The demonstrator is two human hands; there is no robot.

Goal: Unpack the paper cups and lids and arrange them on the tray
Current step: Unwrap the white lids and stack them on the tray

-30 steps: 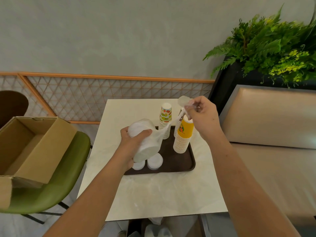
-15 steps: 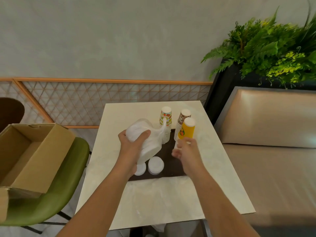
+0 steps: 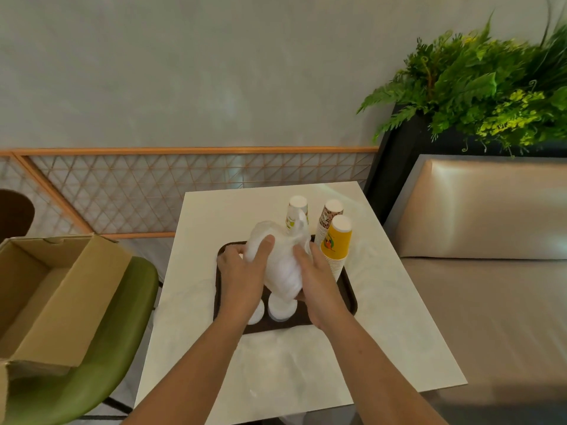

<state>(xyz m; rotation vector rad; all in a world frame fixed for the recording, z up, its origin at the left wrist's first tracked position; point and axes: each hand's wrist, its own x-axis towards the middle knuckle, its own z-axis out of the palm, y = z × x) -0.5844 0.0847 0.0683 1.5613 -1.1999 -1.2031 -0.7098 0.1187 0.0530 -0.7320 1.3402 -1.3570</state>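
A stack of white lids in a clear plastic bag [image 3: 283, 265] is held above the dark brown tray [image 3: 348, 291]. My left hand [image 3: 244, 271] grips the bag's left side, thumb across its top. My right hand [image 3: 319, 279] holds the bag's right side and underside. Loose white lids [image 3: 282, 309] lie on the tray's near part, just below the bag. Three upside-down cup stacks stand at the tray's far end: a yellow stack [image 3: 336, 243], a brown-patterned stack [image 3: 329, 214] and a green-patterned stack [image 3: 296, 211], the last partly behind the bag's twisted neck.
The tray sits on a pale square table [image 3: 294, 363]. An open cardboard box [image 3: 46, 296] rests on a green chair [image 3: 101, 357] at left. A beige bench [image 3: 491, 289] runs along the right, with a planter of ferns [image 3: 484, 87] behind it.
My right hand let go of the bag's neck near the cups, came down and took hold of the bag's right side. The bag now hangs lower over the tray.
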